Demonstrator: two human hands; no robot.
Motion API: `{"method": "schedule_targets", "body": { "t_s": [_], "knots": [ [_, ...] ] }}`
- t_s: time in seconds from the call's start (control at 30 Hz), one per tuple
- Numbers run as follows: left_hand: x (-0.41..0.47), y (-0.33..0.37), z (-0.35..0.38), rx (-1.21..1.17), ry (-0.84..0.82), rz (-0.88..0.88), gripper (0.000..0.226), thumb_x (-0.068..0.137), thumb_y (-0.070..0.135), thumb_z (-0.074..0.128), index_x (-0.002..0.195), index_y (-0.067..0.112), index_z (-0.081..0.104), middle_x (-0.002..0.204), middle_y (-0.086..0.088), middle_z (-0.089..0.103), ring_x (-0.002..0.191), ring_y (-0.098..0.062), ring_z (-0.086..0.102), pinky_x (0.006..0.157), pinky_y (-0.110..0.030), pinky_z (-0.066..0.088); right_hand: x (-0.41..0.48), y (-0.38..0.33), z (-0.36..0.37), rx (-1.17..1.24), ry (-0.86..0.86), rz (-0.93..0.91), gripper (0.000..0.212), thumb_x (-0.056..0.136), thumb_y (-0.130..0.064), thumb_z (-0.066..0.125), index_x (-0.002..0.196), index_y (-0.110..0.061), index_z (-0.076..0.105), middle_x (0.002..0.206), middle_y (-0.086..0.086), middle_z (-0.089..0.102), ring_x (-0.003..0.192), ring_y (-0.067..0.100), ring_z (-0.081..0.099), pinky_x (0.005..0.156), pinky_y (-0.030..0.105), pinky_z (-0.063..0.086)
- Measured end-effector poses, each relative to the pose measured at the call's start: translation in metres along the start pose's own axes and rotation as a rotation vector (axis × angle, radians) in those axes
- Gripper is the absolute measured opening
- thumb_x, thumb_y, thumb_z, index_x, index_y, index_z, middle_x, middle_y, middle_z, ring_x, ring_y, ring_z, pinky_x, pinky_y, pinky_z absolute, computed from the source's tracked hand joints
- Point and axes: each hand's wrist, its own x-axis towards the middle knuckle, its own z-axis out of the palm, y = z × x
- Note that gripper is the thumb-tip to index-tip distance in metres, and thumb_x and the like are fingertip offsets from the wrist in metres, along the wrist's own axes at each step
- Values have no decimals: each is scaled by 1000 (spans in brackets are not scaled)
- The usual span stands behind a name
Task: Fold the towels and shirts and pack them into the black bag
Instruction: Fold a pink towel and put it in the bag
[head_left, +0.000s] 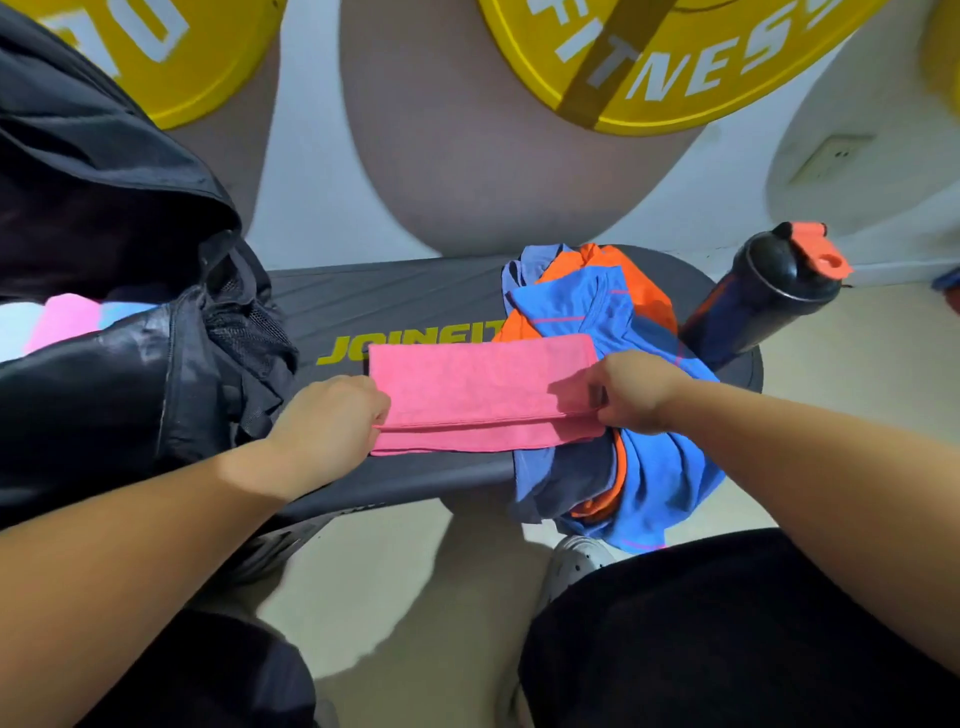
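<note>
Between both hands: pink towel (483, 395) | left hand (332, 415), right hand (636, 389) pinching ends

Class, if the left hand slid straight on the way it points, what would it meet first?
The pink towel, whose end the left hand already pinches; past it, probably the shirt pile.
</note>
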Motion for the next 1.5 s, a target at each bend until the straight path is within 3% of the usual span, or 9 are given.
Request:
{"method": "schedule_targets", "body": {
  "t_s": [0.13,0.43,0.57,0.67,0.73,0.87,0.97,1.07,1.5],
  "knots": [
    [0,0,2,-26,-85,-5,19,82,14,60,72,27,49,84,6,49,82,-23,54,68,-35,48,0,-13,7,-58,-65,-20,11,72,-22,69,73,-18,59,74,1,60,74,24,59,57,29,45],
    [5,-3,1,-105,-127,50,3,76,25,62,73,26,62,79,13,51,76,-15,55,66,-30,47,10,-30,9,-242,-200,-34,16,77,-21,65,75,-29,51,87,0,61,81,26,60,64,31,50],
    [16,-3,8,-123,46,105,28,81,47,57,86,22,67,82,7,52,81,-21,53,71,-35,47,7,-32,-5,-312,-286,-37,17,77,-27,67,89,-25,56,89,0,63,79,22,60,65,32,52],
    [26,3,18,-42,126,69,44,86,48,51,113,18,67,108,-4,61,101,-31,57,89,-45,48,-1,-43,-26,-367,-307,-73,28,81,-50,67,77,-27,53,74,-3,56,68,20,55,56,28,43],
    [31,8,25,-8,77,6,54,92,47,53,137,16,55,143,-10,50,130,-38,47,108,-53,37,9,-57,-39,-270,-101,-104,43,92,-55,52,69,-20,49,66,-1,49,68,28,53,55,28,36],
    [33,8,40,34,-40,-58,76,97,58,39,158,18,16,167,-5,2,153,-30,2,120,-59,7,55,-90,-17,-12,262,-100,29,101,-36,40,115,-19,58,115,11,59,110,35,55,83,39,43],
    [29,1,54,39,-93,-74,80,96,65,18,159,19,0,165,-1,-15,151,-24,-18,120,-60,0,66,-104,36,-75,195,-52,57,101,-52,30,154,-35,21,164,8,16,149,35,15,117,52,20],
    [25,-2,63,50,-89,-56,87,88,69,5,159,18,3,165,-1,-15,151,-23,-19,119,-62,2,56,-97,73,-51,255,-28,69,96,-67,15,158,-39,0,167,3,-12,153,33,-11,121,57,-3],
    [24,-11,56,-74,-42,-185,86,82,80,10,156,38,-1,163,-18,-16,151,-34,-16,122,-52,-5,30,-75,74,70,349,14,88,83,-86,5,157,-40,13,167,8,-4,153,31,-6,120,57,-5]
  ]
}}
